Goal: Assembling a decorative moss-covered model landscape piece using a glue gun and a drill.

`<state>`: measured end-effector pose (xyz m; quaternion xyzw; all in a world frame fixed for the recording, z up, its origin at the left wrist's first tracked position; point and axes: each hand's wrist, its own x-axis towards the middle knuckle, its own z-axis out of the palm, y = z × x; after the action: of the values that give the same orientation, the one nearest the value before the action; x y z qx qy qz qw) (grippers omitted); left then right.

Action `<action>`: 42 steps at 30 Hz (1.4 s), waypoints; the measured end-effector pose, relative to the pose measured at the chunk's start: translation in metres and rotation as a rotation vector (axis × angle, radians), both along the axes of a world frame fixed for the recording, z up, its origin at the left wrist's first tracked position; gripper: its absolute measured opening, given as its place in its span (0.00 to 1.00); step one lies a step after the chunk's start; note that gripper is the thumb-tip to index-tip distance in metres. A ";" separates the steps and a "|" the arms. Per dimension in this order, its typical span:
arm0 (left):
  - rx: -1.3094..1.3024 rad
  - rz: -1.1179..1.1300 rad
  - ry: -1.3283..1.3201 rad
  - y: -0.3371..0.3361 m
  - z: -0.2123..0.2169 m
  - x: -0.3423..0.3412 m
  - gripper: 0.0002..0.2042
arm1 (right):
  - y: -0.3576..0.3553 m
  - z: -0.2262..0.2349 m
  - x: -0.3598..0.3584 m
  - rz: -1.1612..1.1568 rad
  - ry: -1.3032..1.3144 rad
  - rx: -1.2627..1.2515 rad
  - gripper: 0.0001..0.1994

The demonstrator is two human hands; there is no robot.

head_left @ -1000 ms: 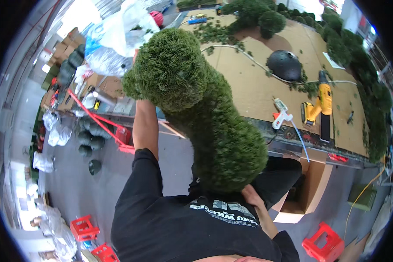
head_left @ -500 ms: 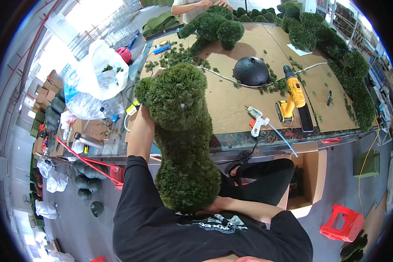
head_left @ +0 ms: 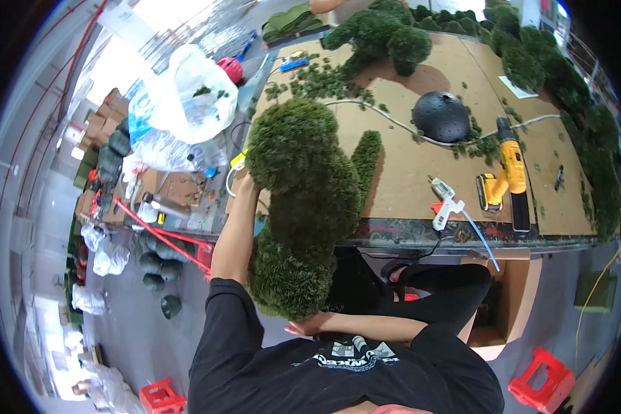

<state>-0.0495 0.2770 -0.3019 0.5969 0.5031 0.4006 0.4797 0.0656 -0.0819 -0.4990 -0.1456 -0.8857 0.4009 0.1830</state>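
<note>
Across bench edge (head_left: 393,229), long axis crosswise: green foliage figure (head_left: 307,203); left hand (head_left: 246,182) at bench-side end, right hand (head_left: 312,323) at off-bench end, both grips unclear

Here's the foliage figure (head_left: 303,200), between the person and the worktable's front edge (head_left: 393,226): left hand (head_left: 249,180) at its upper left side, right hand (head_left: 312,323) under its lower end. On the table, right of the figure, the glue gun (head_left: 446,207) lies near the front edge, then the drill (head_left: 512,165), then the marker (head_left: 559,178) toward the right edge. Behind the glue gun, the dome (head_left: 440,117). Farther back, near the far edge, a foliage clump (head_left: 407,47). Over left, the plastic bag (head_left: 193,103). Down below the front edge, rightward, a carton (head_left: 521,303).
</note>
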 end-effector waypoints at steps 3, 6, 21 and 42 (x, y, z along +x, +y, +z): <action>-0.077 0.067 0.034 -0.030 0.002 -0.019 0.27 | 0.002 0.004 0.000 0.046 -0.048 0.009 0.24; -0.216 -0.047 0.633 -0.093 0.072 0.007 0.28 | 0.004 -0.002 0.010 0.046 -0.101 -0.016 0.26; -0.138 0.747 -0.211 -0.350 -0.121 -0.094 0.24 | 0.017 0.038 0.210 -0.461 -0.022 -0.716 0.18; -0.121 0.936 -0.566 -0.371 -0.108 -0.010 0.26 | -0.066 0.295 0.130 0.771 0.562 -0.513 0.18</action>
<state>-0.0598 -0.0944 -0.4102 0.1498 0.5882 0.6864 0.4005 0.1960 -0.1478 -0.2038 0.2629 -0.6655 0.6659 0.2112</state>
